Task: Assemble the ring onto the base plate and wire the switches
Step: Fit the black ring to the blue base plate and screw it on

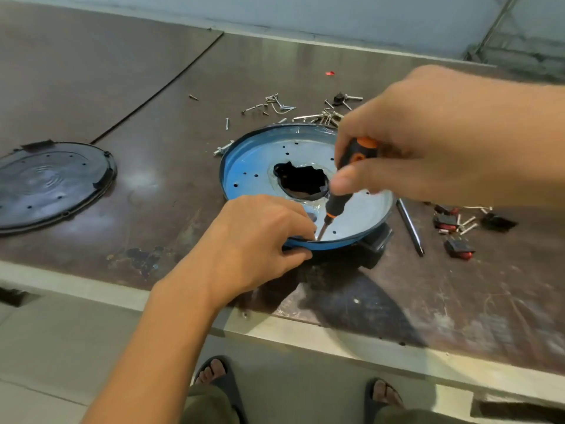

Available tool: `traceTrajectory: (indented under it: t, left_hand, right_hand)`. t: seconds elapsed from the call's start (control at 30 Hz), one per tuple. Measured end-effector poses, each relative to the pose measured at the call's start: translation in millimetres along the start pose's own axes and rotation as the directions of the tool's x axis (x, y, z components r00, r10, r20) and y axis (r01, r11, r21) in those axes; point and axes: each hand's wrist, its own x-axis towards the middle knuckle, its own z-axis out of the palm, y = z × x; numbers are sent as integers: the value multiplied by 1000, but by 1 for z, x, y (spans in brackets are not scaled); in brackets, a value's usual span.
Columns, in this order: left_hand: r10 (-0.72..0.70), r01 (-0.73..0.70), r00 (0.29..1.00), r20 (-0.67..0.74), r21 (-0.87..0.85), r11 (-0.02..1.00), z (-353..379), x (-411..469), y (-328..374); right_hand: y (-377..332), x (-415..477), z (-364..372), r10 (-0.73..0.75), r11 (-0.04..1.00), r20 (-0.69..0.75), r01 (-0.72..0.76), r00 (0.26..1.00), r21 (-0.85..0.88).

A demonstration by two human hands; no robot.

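While the right hand [406, 142] grips the screwdriver [339, 191] and left fingers [293, 228] pinch the plate [253, 166] near the bench's [122, 209] front edge — a slipped tip could stab them.

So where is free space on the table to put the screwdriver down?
Bare table lies between the black disc and the blue plate. Crowded: screws behind the plate, switches at its right.
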Motion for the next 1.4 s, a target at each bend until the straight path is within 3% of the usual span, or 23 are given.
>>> traceTrajectory:
  t: [0.13,0.27,0.33,0.5,0.63,0.73,0.83,0.93,1.03,1.2,1.33,1.4]
  left_hand:
    - [-10,10,1000,-14,-3,1000,0,-2,0]
    - [-5,5,1000,-24,0,1000,0,-3,1]
    - [-4,5,999,-33,13,1000,2,-3,1]
    - [12,-12,999,-48,8,1000,2,-4,1]
    - [18,-18,999,-46,6,1000,3,-4,0]
    - [23,-23,999,-42,3,1000,2,-4,0]
    - [17,-16,999,-47,14,1000,3,-4,-1]
    - [8,-7,999,-31,25,1000,4,-3,-1]
    - [15,-14,1000,-26,42,999,3,-2,0]
    - [12,-12,1000,-4,62,998,3,-1,-1]
    - [1,-2,1000,20,83,997,4,0,-2]
    - [-2,0,1000,20,83,997,5,1,-2]
  right_hand:
    - [-9,11,-5,67,967,38,-55,997,-250]
    - [-8,8,-9,6,998,247,9,969,-59]
    - [-8,9,-12,-61,993,331,91,942,-75]
    - [-4,17,-9,-182,975,181,201,967,-94]
    - [1,24,-7,9,992,183,15,983,-129]
    - [-1,27,-8,46,993,245,-18,968,-114]
    - [-6,29,-12,-35,988,379,90,925,-128]
    - [-11,35,-19,-147,938,391,253,909,-237]
    - [-10,41,-24,-194,914,416,318,888,-254]
    - [-11,50,-19,-142,952,418,239,897,-189]
    - [-17,59,-11,70,988,380,-13,922,-152]
    - [-19,62,-13,105,987,444,-37,890,-159]
